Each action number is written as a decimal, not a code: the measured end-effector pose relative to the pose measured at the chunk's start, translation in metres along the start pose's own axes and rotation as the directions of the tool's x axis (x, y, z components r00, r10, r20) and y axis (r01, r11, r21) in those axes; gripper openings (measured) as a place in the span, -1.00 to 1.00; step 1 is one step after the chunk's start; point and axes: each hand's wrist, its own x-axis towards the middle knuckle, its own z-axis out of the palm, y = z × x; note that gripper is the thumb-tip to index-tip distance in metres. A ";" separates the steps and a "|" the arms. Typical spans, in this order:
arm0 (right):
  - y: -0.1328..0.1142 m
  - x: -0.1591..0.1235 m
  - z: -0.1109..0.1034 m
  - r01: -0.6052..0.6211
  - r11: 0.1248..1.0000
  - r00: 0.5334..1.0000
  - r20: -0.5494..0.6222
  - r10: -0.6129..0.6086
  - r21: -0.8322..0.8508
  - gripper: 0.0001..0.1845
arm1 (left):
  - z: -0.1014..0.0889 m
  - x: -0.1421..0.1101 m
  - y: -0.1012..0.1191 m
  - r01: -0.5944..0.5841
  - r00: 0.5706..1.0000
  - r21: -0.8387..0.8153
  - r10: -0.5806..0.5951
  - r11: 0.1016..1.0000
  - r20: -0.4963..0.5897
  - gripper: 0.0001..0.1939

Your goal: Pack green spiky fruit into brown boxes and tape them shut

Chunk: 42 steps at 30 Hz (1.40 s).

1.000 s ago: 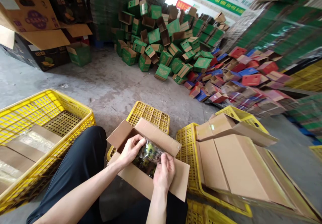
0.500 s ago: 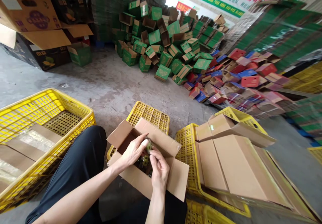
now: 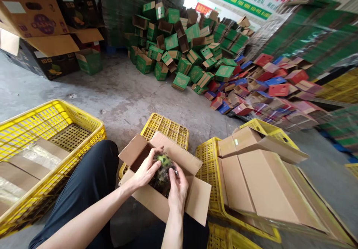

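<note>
A round, plastic-wrapped green fruit [image 3: 164, 162] with dark patches sits between my two hands at the mouth of an open cardboard box [image 3: 151, 201]. My left hand [image 3: 147, 168] grips its left side, thumb on top. On the right side, my right hand [image 3: 177, 182] has its thumb and fingers against the wrapping. Below the fruit, dark, shiny contents partly show in the box, too shaded to name. All the box flaps are folded outward.
The box rests against an upturned yellow crate [image 3: 167, 128]. A yellow crate [image 3: 84, 144] with taped cartons stands left. Flattened cardboard [image 3: 268, 185] fills another crate [image 3: 207, 163] at right. Green boxes [image 3: 181, 80] and red and blue boxes [image 3: 278, 90] lie piled ahead.
The wrapped fruit has turned between my hands, so its broad green face now shows upward. My hands have spread slightly apart around it. The box stays in place.
</note>
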 end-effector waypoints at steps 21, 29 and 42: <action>0.003 0.004 -0.003 0.058 0.997 0.987 -0.150 -0.051 0.043 -0.47 | -0.001 0.007 -0.004 0.041 0.996 -0.043 -0.038 0.998 0.076 -0.14; 0.003 0.002 -0.002 0.065 0.998 0.983 -0.173 -0.061 0.018 -0.48 | -0.001 0.007 -0.003 0.054 0.995 -0.018 -0.052 0.998 0.090 -0.17; 0.005 0.013 -0.002 0.036 0.999 0.956 -0.293 -0.028 0.019 -0.46 | -0.001 0.008 -0.001 0.093 0.993 -0.284 -0.111 0.954 -0.046 -0.33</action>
